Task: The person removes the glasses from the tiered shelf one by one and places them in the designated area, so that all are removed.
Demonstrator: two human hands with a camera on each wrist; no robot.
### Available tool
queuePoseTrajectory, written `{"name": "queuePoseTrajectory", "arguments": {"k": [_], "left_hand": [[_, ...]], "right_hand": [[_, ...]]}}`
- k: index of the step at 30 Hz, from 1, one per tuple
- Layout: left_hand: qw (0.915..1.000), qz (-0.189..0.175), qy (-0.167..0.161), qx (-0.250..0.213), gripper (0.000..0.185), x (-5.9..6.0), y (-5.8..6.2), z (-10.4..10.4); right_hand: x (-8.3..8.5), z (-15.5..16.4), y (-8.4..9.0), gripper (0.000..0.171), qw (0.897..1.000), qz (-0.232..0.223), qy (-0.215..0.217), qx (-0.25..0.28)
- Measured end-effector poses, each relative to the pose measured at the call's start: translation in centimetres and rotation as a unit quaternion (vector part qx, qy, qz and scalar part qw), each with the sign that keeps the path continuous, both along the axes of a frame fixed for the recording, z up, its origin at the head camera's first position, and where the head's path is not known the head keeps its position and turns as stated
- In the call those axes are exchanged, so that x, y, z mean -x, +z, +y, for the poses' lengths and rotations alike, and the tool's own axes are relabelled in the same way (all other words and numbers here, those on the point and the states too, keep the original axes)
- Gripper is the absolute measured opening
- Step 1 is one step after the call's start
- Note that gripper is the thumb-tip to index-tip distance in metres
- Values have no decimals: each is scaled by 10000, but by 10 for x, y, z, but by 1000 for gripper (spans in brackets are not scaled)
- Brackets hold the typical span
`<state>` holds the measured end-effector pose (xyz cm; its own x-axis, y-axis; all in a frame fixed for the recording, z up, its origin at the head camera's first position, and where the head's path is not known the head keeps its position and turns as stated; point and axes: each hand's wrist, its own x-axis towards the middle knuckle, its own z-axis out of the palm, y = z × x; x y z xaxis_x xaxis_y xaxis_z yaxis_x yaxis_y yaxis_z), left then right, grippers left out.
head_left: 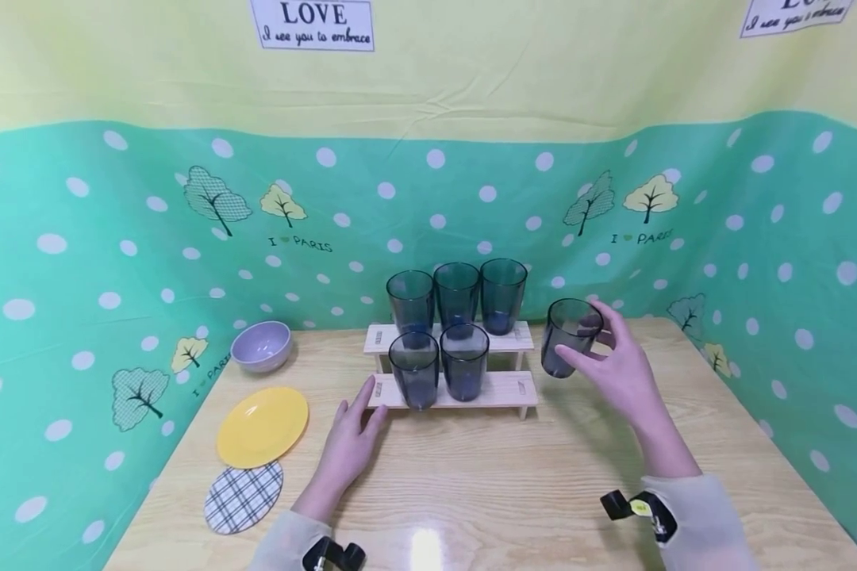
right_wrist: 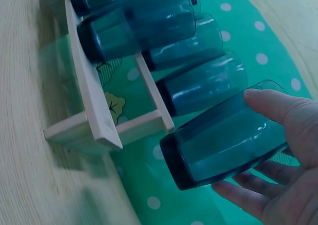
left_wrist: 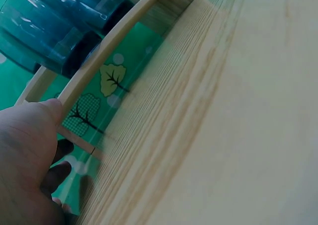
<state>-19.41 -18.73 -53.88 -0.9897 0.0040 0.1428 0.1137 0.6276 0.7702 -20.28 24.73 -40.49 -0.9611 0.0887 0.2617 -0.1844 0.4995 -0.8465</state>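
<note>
A two-step wooden rack (head_left: 503, 390) stands at the back middle of the table. Three dark teal glasses (head_left: 456, 292) stand on its upper step and two (head_left: 414, 369) on the lower step. My right hand (head_left: 587, 337) grips another teal glass (head_left: 567, 333) just right of the rack, lifted off the table. The right wrist view shows that glass (right_wrist: 223, 140) tilted between thumb and fingers (right_wrist: 278, 106), beside the rack's end (right_wrist: 92, 101). My left hand (head_left: 371, 404) lies flat on the table, straight fingers touching the lower step's left end (left_wrist: 114, 41).
A purple bowl (head_left: 260, 346), a yellow plate (head_left: 263, 426) and a plaid coaster (head_left: 244, 496) lie along the table's left side. Green dotted cloth (head_left: 78, 262) walls in the back and both sides. Bare wood (head_left: 514, 476) spreads in front of the rack.
</note>
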Motion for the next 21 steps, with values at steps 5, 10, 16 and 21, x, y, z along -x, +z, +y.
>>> {"name": "queuePoseTrajectory", "arguments": {"k": [5, 10, 16, 21], "left_hand": [[10000, 76, 18, 48, 66, -1, 0, 0], [9999, 83, 29, 72, 66, -3, 0, 0], [10000, 84, 31, 32, 66, -3, 0, 0], [10000, 88, 13, -13, 66, -1, 0, 0]], "right_hand": [[8, 4, -5, 103, 9998, 55, -175, -57], [20, 7, -15, 103, 9992, 152, -354, -107], [34, 9, -32, 104, 9988, 80, -478, 13], [43, 9, -44, 106, 9988, -69, -490, 63]]}}
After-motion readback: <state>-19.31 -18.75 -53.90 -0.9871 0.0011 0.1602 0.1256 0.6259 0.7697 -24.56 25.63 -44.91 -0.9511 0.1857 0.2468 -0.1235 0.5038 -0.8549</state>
